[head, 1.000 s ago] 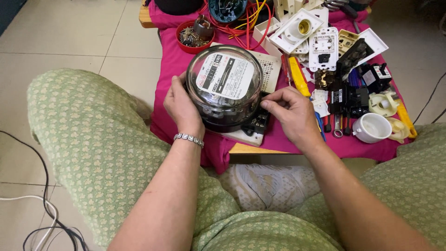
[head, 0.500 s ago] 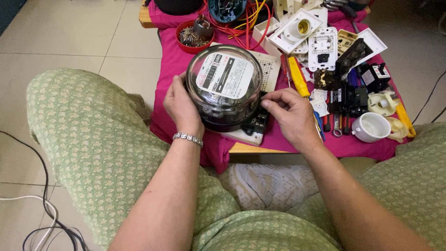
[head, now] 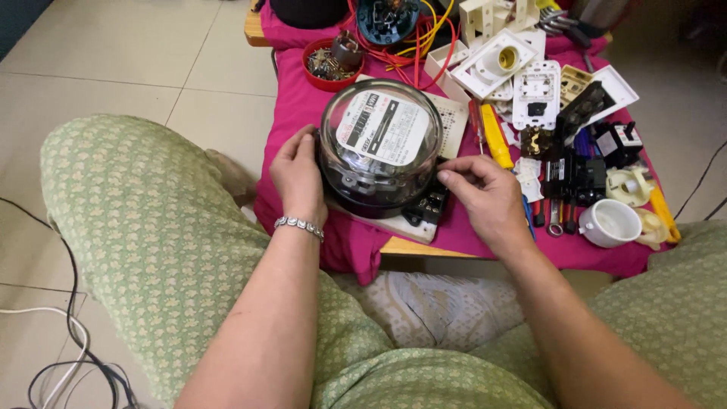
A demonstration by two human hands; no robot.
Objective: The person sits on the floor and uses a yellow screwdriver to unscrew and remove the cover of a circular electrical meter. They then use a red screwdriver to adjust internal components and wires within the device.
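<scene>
Nearest the camera, the person's knees in green patterned cloth flank a grey shoe (head: 424, 303) on the floor below the desk (head: 413, 248) edge.

Left hand (head: 299, 178), bracelet at the wrist, is cupped against the left wall of the meter (head: 379, 148), fingers curled on the glass dome. Right hand (head: 485, 197) lies at the meter's right near corner, thumb and forefinger pinched together just above the black terminal block (head: 428, 206); whether a small part is held there cannot be told.

The meter sits on a pale base at the near edge of the desk, on the pink cloth (head: 303, 113), the base close to the drop.

Risks, as judged:
- Meter near the edge; a push from the left hand could tip it off, and the dome could crack.
- Any small part released at the terminal block could roll to the floor.

Right of the meter: yellow screwdriver (head: 496, 136), white cup (head: 609, 223), black breakers (head: 575, 174). Farther off: red bowl (head: 326, 68) of hardware, white socket plates (head: 536, 95), tangled wires (head: 424, 38). A sleeve or wrist could sweep these loose items.
</scene>
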